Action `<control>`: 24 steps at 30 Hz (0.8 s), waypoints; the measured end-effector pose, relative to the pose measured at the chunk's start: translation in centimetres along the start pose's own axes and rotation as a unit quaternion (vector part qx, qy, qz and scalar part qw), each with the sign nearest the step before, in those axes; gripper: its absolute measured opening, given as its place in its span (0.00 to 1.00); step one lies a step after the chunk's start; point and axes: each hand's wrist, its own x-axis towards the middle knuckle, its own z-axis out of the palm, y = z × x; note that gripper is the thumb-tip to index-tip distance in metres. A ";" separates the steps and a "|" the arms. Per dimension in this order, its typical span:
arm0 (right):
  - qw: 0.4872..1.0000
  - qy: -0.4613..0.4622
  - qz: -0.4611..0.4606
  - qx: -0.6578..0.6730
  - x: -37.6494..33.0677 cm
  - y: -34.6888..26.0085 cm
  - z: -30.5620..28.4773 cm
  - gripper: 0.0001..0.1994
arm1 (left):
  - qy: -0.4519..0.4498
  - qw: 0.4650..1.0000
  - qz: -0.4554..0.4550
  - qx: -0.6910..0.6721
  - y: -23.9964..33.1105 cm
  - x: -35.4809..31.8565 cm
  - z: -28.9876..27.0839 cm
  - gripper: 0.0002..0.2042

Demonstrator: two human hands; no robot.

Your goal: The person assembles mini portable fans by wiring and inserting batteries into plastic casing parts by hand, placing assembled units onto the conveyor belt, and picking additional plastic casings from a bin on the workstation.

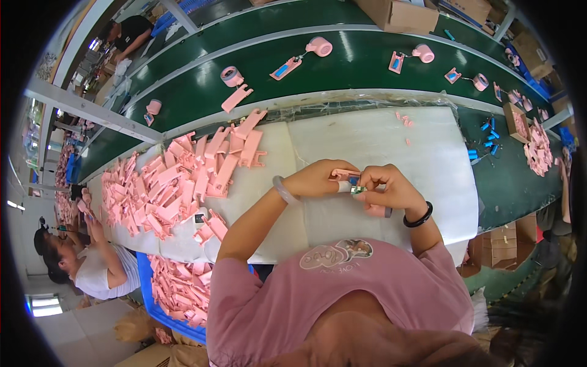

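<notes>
A: What's at the far left?

B: A co-worker in a white top point(110, 275), forearms raised. Next comes a blue bin point(145, 290) full of pink plastic parts point(180, 287), beside the bench point(520, 192).

A: And on the bench itself?

B: A big loose heap of pink shells point(174, 183), spread over a white sheet point(373, 137). Behind it runs a green belt point(361, 67) carrying spaced-out pink assemblies point(287, 67) — most a round head wired to a flat handle.

A: Where's the piece being worked on?

B: Over the sheet, in front of the person's chest. The left hand point(315, 177) has its fingers clamped on a pink casing point(343, 174) with something blue in it.

A: The right one?

B: The right hand point(394, 191) has thumb and forefinger pinched on a small green circuit board point(358, 190), right beside the casing. A round pink part point(379, 211) shows just under that hand; I can't tell whether its other fingers grip it.

A: Further right?

B: Small pink bits point(405, 120) on the sheet, then blue cylinders point(491, 142) with wires, a small cardboard box point(517, 122) and another pink pile point(538, 150).
</notes>
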 end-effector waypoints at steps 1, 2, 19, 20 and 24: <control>0.999 -0.006 0.006 -0.032 -0.2 0.0 0.2 0.06 | 0.003 1.000 0.002 -0.004 0.2 -0.7 0.6 0.21; 0.998 -0.013 0.012 -0.063 -0.4 0.1 0.3 0.07 | 0.020 0.997 -0.025 -0.066 0.9 -1.3 1.2 0.20; 0.985 -0.049 -0.011 0.162 1.5 -0.7 1.7 0.05 | 0.219 0.943 0.215 -0.128 -1.0 -3.7 5.0 0.16; 0.991 -0.087 0.004 0.097 1.5 -1.1 1.2 0.05 | 0.260 0.935 0.167 -0.172 -0.1 -3.8 5.3 0.09; 0.867 0.032 -0.091 -0.489 1.5 -1.0 1.2 0.04 | 0.321 0.938 0.050 -0.121 -0.5 -4.5 5.6 0.09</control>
